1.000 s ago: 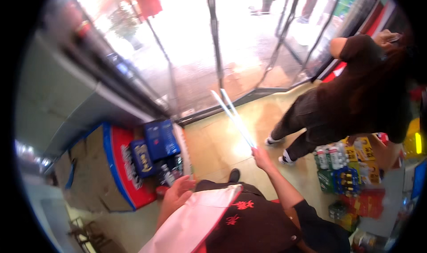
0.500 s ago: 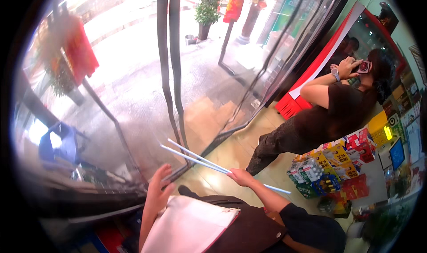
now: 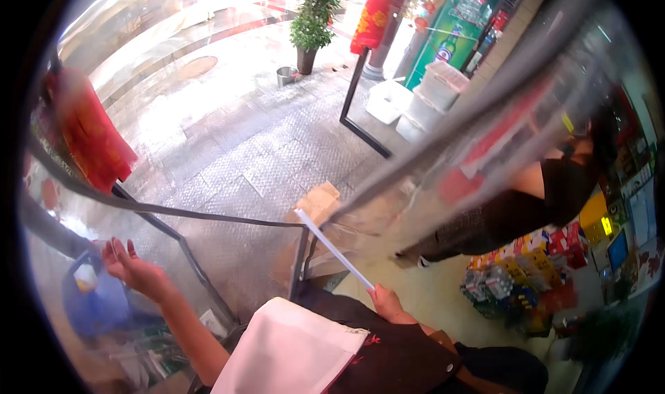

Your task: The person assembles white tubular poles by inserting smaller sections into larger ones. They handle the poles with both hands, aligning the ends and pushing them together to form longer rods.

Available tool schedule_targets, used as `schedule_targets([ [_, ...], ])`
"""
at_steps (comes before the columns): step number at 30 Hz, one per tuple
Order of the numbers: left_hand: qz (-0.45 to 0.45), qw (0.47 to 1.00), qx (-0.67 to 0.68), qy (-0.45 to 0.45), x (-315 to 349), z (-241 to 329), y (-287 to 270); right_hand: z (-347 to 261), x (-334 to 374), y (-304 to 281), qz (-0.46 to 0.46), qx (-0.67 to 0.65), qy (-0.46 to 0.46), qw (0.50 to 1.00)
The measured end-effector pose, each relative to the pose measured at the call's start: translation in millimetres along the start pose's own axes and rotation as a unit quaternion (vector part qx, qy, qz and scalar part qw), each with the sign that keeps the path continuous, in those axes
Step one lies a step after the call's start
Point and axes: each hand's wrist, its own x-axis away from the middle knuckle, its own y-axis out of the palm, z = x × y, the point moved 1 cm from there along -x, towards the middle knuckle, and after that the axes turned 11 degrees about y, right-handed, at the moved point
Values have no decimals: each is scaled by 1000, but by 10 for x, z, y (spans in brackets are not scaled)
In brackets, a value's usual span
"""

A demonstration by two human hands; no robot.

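My right hand (image 3: pixel 389 304) is closed around pale bluish-white thin rods (image 3: pixel 339 255), which point up and left toward the doorway; they overlap, so I cannot tell how many there are. Out to the left, my left hand (image 3: pixel 138 269) is raised with its fingers apart and holds nothing visible. It is against or close to a clear door curtain (image 3: pixel 173 212) with dark edge strips, which now spreads apart in front of me. Whether the hand touches the plastic is unclear. A white cloth piece (image 3: pixel 291 342) hangs over my front, above dark brown clothing.
Beyond the opening lie wet paving, flattened cardboard (image 3: pixel 320 201), a potted plant (image 3: pixel 313 27), a metal pot (image 3: pixel 286 76) and white tubs (image 3: pixel 422 99). A blue plastic chair (image 3: pixel 97 297) stands left. At right are a person in dark clothes (image 3: pixel 485 228) and stacked drink packs (image 3: pixel 519 273).
My left hand has swung out to the left, and the curtain has parted, showing the pavement more clearly. My right hand has moved slightly lower and right, still holding the rods.
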Motion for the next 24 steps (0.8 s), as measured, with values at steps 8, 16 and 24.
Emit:
schedule_targets([
  [8, -20, 934, -206, 292, -764, -1128, 252, -821, -1905, -195, 67, -57, 13, 996],
  [16, -113, 951, -271, 97, -618, -2249, 1931, -1598, -3169, -281, 6, -208, 71, 976],
  [24, -475, 844, -170, -184, 67, -3703, 4009, -2508, -4299, 136, -36, -232, 107, 966],
])
